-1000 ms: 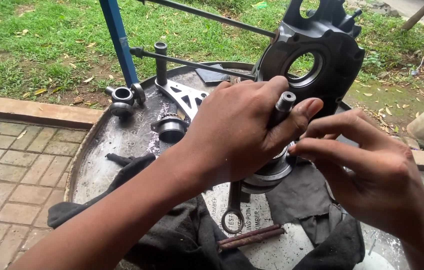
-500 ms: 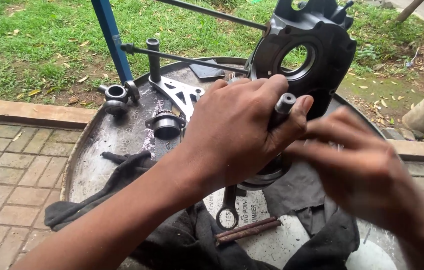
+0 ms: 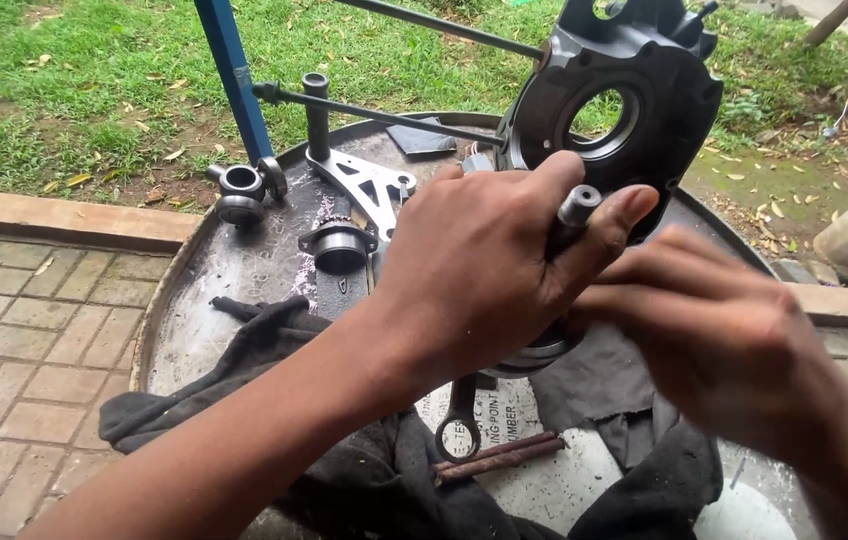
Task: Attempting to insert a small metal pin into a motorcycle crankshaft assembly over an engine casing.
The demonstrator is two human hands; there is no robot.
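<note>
**Tech A:** Viewing from the head camera: the left hand (image 3: 489,270) is clenched around a steel shaft (image 3: 576,212), whose round end pokes out between thumb and forefinger. The shaft stands upright over the round metal work surface (image 3: 244,270), just in front of the dark engine casing (image 3: 634,110).

**Tech B:** And the right hand (image 3: 734,340)?

**Tech A:** Fingers drawn together beside the shaft; whether they pinch anything, I cannot tell, as the hand is blurred.

**Tech B:** Advice for the step?

**Tech A:** Keep the shaft plumb and steady in the left grip, with the right fingers working close under it. Mind the ring spanner (image 3: 459,425) and dark rag (image 3: 274,350) lying below; keep small parts over the surface.
</note>
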